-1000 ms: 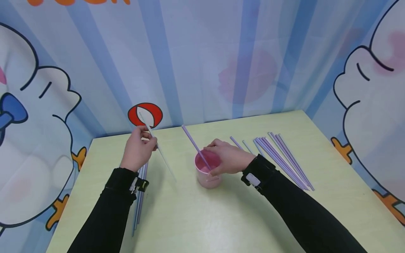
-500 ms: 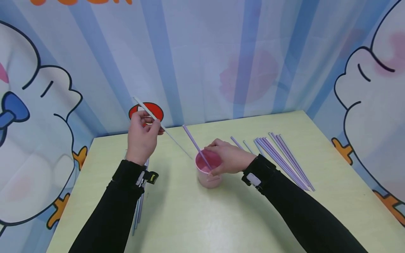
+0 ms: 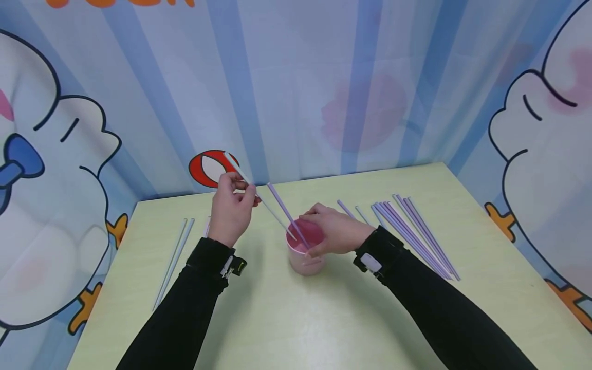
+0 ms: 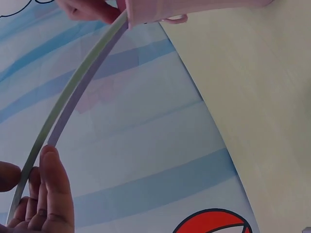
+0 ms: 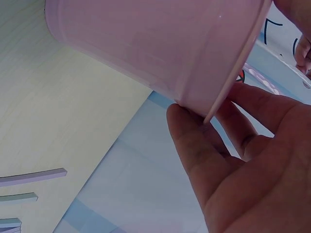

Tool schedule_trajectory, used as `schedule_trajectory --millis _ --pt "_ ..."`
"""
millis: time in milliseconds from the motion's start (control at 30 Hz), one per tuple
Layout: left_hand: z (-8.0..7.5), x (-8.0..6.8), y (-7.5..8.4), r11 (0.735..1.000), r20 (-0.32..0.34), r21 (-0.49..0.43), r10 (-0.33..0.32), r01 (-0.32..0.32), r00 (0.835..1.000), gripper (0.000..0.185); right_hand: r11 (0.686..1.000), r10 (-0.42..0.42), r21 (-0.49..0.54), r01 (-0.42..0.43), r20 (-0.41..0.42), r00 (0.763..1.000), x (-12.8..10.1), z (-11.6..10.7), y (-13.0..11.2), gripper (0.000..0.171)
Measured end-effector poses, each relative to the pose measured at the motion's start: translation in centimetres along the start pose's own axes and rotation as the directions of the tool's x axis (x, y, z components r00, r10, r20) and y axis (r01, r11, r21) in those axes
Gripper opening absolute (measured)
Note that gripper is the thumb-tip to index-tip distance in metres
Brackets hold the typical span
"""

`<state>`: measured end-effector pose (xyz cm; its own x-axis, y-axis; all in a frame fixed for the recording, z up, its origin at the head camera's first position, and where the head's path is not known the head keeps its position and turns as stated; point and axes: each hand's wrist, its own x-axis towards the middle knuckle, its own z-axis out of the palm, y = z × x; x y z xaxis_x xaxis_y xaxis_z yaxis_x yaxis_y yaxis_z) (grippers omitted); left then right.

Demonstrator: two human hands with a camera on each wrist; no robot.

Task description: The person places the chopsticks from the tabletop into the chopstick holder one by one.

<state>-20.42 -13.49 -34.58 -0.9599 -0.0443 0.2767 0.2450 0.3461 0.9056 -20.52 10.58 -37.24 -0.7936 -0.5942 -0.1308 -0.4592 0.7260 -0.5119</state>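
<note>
In pink cup (image 3: pixel 301 263), purple stick (image 3: pixel 282 206), right hand (image 3: pixel 334 229) gripping cup, left hand (image 3: pixel 233 211) pinching pale stick (image 3: pixel 238 169)

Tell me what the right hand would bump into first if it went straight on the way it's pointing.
The pink cup, whose rim the right hand grips. Next might come the purple straw leaning in the cup, though depth is unclear.

Showing pink on the cup (image 3: pixel 302 261) at centre, mostly purple on sticks (image 3: pixel 413 236) at right, striped blue on backdrop (image 3: pixel 296 103) above.
</note>
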Motion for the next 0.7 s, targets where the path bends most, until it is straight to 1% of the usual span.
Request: schedule_trajectory --millis 200,433,567,700 --pt "1.2 -0.6 -0.8 0.998 0.028 0.062 -0.02 0.019 0.999 0.033 1.0 0.017 0.016 -0.017 0.001 1.0 0.2 0.1 0.1 0.08" --pt "2.5 -1.1 -1.6 0.993 0.054 0.114 -0.047 0.041 0.997 0.031 1.0 -0.017 0.009 0.017 -0.011 1.0 0.3 0.2 0.2 0.078" --pt "3.1 -1.4 -2.0 0.991 0.064 0.122 -0.062 0.053 0.996 0.031 1.0 -0.025 0.0 0.025 -0.011 1.0 0.3 0.1 0.2 0.078" --pt "3.6 -1.6 -2.4 0.988 0.081 0.143 -0.065 0.053 0.995 0.03 0.999 -0.045 -0.013 0.045 -0.014 0.999 0.2 0.1 0.2 0.078"
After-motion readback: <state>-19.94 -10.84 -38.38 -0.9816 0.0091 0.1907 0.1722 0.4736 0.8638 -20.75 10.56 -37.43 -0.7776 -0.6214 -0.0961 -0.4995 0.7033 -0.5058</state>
